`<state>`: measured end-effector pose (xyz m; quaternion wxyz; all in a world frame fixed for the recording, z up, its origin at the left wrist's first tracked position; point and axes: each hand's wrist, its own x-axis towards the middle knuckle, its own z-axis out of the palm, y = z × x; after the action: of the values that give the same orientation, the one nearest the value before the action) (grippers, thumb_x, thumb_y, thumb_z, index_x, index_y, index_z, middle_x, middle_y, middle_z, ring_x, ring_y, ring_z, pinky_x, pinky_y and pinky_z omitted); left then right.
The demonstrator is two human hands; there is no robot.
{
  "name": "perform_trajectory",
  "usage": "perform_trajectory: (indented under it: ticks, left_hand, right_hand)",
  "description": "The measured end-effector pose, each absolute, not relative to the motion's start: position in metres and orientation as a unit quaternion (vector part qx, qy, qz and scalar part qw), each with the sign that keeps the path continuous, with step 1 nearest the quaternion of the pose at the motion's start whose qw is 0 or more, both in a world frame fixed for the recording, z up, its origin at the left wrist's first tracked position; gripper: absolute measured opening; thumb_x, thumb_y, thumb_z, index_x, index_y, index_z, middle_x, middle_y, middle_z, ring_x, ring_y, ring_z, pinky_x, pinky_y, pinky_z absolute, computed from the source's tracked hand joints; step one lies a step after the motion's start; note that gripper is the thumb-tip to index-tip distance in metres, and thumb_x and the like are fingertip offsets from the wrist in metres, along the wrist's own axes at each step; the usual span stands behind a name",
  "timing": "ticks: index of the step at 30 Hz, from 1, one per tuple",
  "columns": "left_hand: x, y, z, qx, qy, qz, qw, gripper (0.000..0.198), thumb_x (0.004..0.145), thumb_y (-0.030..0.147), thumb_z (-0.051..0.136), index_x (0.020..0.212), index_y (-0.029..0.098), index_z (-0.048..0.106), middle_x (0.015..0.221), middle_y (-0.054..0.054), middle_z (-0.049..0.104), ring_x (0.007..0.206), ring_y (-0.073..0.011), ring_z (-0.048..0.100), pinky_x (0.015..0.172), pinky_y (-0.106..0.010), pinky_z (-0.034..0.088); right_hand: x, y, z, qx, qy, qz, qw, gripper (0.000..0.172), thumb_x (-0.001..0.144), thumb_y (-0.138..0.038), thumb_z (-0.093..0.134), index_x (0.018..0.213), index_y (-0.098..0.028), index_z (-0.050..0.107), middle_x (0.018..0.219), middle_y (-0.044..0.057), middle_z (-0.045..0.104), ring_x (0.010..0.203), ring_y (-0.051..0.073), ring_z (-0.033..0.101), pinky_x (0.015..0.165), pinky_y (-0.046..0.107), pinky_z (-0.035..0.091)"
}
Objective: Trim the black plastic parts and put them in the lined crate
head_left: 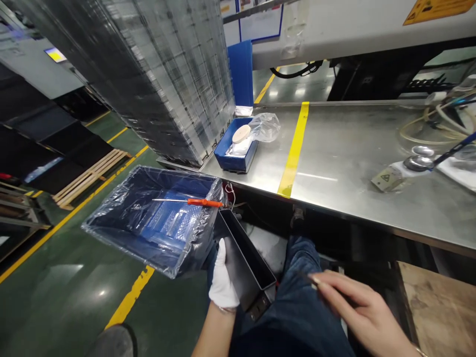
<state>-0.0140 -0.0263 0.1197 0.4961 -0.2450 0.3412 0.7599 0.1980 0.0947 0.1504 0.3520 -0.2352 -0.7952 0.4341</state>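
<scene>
My left hand [223, 285], in a white glove, grips a long, open-topped black box [247, 263] by its left side. The box lies tilted over my lap, its hollow facing up. My bare right hand [357, 305] is to its right, thumb and forefinger pinched at a thin dark piece too small and blurred to name. Beyond the left hand stands a blue crate [167, 218] lined with clear plastic film. Across the crate's right rim lies a screwdriver [204, 202] with an orange handle and a slim metal shaft.
A steel bench [334, 148] with a yellow stripe [295, 153] runs in front. On it are a small blue bin [238, 161], a device with round metal knobs [405, 171] and coiled tubing. Tall stacked grey trays [167, 74] rise at the left. A wooden board [439, 307] is at lower right.
</scene>
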Motion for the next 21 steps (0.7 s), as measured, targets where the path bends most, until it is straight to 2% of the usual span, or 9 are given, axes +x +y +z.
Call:
perform_trajectory:
  ticks: [3, 8, 14, 18, 21]
  left_hand:
    - [-0.015, -0.033, 0.11, -0.21, 0.329, 0.765, 0.513, 0.026, 0.097, 0.034, 0.064, 0.1, 0.015, 0.082, 0.101, -0.008, 0.081, 0.091, -0.0212, 0.077, 0.103, -0.032, 0.054]
    - [-0.015, -0.039, 0.107, -0.217, 0.332, 0.741, 0.541, 0.035, 0.096, 0.043, 0.063, 0.103, 0.013, 0.081, 0.101, -0.01, 0.081, 0.09, -0.0237, 0.078, 0.101, -0.037, 0.057]
    - [-0.018, -0.043, 0.102, -0.206, 0.308, 0.743, 0.557, 0.032, 0.091, 0.041, 0.072, 0.101, 0.012, 0.082, 0.1, -0.011, 0.08, 0.092, -0.0257, 0.078, 0.106, -0.037, 0.054]
    - [-0.019, -0.043, 0.101, -0.149, 0.259, 0.772, 0.56, 0.018, 0.09, 0.028, 0.075, 0.097, 0.014, 0.082, 0.098, -0.006, 0.08, 0.089, -0.0207, 0.078, 0.114, -0.032, 0.047]
    - [-0.021, -0.039, 0.107, -0.089, 0.239, 0.783, 0.568, 0.019, 0.091, 0.029, 0.073, 0.101, 0.016, 0.082, 0.103, -0.006, 0.079, 0.097, -0.0223, 0.077, 0.119, -0.035, 0.041]
  right_hand:
    - [0.195, 0.083, 0.155, -0.184, -0.805, 0.499, 0.262, 0.035, 0.104, -0.041, 0.056, 0.08, -0.024, 0.076, 0.071, 0.0, 0.076, 0.062, 0.013, 0.074, 0.059, 0.014, 0.057]
    - [0.193, 0.077, 0.15, -0.116, -0.825, 0.531, 0.155, 0.037, 0.105, -0.04, 0.055, 0.076, -0.022, 0.07, 0.064, -0.002, 0.069, 0.056, 0.009, 0.066, 0.056, 0.017, 0.049]
    - [0.195, 0.077, 0.146, -0.14, -0.821, 0.526, 0.173, 0.036, 0.106, -0.04, 0.052, 0.082, -0.022, 0.072, 0.07, 0.0, 0.073, 0.06, 0.011, 0.067, 0.059, 0.018, 0.05]
    - [0.197, 0.079, 0.15, -0.116, -0.834, 0.526, 0.124, 0.043, 0.106, -0.044, 0.051, 0.074, -0.021, 0.068, 0.062, -0.002, 0.066, 0.054, 0.01, 0.062, 0.054, 0.019, 0.046]
    - [0.195, 0.079, 0.155, -0.135, -0.833, 0.521, 0.128, 0.044, 0.106, -0.046, 0.05, 0.075, -0.021, 0.069, 0.064, -0.001, 0.068, 0.055, 0.011, 0.064, 0.055, 0.019, 0.047]
